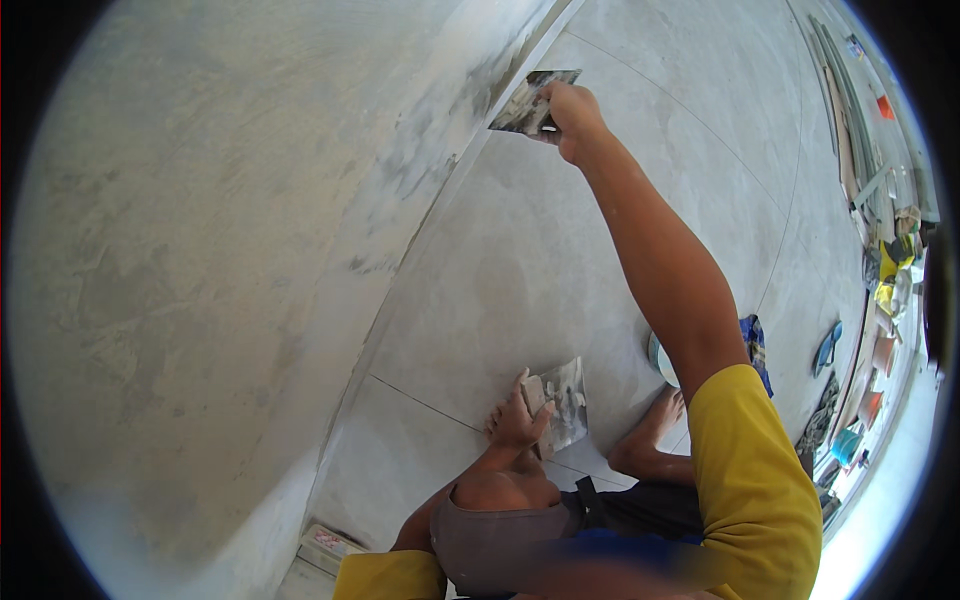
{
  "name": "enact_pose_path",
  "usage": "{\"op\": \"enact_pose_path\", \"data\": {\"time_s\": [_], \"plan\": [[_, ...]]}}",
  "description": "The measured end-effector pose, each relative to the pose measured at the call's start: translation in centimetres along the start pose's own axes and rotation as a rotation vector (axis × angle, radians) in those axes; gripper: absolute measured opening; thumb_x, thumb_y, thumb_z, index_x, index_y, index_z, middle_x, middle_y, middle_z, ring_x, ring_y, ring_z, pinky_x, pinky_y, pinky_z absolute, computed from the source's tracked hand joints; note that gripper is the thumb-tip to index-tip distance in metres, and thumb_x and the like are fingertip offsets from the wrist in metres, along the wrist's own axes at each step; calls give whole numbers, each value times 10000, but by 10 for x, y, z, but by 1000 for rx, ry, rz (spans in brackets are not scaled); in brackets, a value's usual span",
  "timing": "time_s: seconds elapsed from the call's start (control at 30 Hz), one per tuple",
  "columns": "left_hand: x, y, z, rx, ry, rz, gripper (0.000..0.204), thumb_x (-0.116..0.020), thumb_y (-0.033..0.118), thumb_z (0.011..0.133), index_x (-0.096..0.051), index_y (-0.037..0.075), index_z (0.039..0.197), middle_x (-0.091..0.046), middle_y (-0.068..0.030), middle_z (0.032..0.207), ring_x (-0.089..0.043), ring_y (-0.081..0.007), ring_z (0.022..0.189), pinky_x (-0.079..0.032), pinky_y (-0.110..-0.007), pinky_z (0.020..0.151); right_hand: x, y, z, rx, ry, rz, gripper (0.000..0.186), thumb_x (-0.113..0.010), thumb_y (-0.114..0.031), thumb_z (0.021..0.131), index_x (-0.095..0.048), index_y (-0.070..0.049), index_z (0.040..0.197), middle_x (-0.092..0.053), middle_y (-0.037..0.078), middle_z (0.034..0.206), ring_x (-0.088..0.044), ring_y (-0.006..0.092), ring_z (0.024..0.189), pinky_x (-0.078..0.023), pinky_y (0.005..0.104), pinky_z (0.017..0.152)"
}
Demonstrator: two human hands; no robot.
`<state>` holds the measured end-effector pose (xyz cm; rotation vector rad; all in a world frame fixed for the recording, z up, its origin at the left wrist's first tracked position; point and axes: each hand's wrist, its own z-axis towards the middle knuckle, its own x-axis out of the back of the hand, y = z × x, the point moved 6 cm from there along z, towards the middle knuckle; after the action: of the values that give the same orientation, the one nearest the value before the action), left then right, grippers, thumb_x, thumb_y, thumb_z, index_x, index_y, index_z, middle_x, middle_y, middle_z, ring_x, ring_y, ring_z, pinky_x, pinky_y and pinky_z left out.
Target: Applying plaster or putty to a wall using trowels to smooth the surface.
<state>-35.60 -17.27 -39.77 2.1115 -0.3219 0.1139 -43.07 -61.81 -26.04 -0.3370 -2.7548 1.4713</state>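
Note:
My right hand (575, 115) reaches far forward, closed around a wide putty knife (527, 103). Its smeared metal blade lies along the bottom edge of the wall (220, 250), where wall and floor meet. Grey patches mark the wall's lower strip near the blade. Close to my bent knee, my left hand (520, 418) grips a second wide-bladed putty knife (570, 400). Pale filler is smeared over that blade, which is held above the floor (480, 260). The fingers partly hide both handles.
Behind my right forearm, a round white container (658, 355) is partly hidden. Blue patterned fabric (756, 350) and a blue slipper (828, 347) lie to the right. Long boards (838, 120) and assorted items line the far right. A pale box (328, 548) stands by the wall at lower left.

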Motion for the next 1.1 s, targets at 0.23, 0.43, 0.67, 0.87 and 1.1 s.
{"op": "enact_pose_path", "data": {"time_s": [0.23,0.43,0.67,0.87,1.1], "plan": [[-5,-16,5,33,-10,45,834,-596,499,782,-240,109,1427,-516,-243,1212,-464,-423,1050,-269,-527,966,-38,-66,-4,240,-64,98,183,-504,-95,842,-571,29,960,-605,164,851,-635,267,713,-561,420,649],[2,0,7,-14,12,-5,825,-630,435,781,-251,69,1417,-527,-259,1181,-481,-407,1026,-308,-469,963,-16,-147,-37,453,-90,37,215,-484,-104,849,-567,65,954,-611,150,834,-622,250,735,-524,417,663],[-1,-3,6,-1,21,21,838,-622,459,775,-242,88,1423,-520,-259,1191,-471,-423,1029,-293,-499,960,11,-26,19,98,38,-22,197,-540,-168,801,-593,-20,920,-607,90,849,-605,219,734,-513,416,643],[-7,-5,8,93,-49,93,841,-613,464,773,-234,98,1429,-513,-253,1203,-458,-410,1034,-273,-511,966,-12,-27,23,129,27,23,192,-519,-137,822,-577,-1,944,-603,99,885,-603,233,762,-511,411,671],[-2,-5,6,33,-15,42,839,-619,443,777,-234,73,1424,-520,-255,1198,-458,-411,1046,-273,-492,977,-9,-134,-14,446,-72,173,212,-553,-137,802,-572,32,929,-582,127,851,-577,232,725,-490,389,624]]}}
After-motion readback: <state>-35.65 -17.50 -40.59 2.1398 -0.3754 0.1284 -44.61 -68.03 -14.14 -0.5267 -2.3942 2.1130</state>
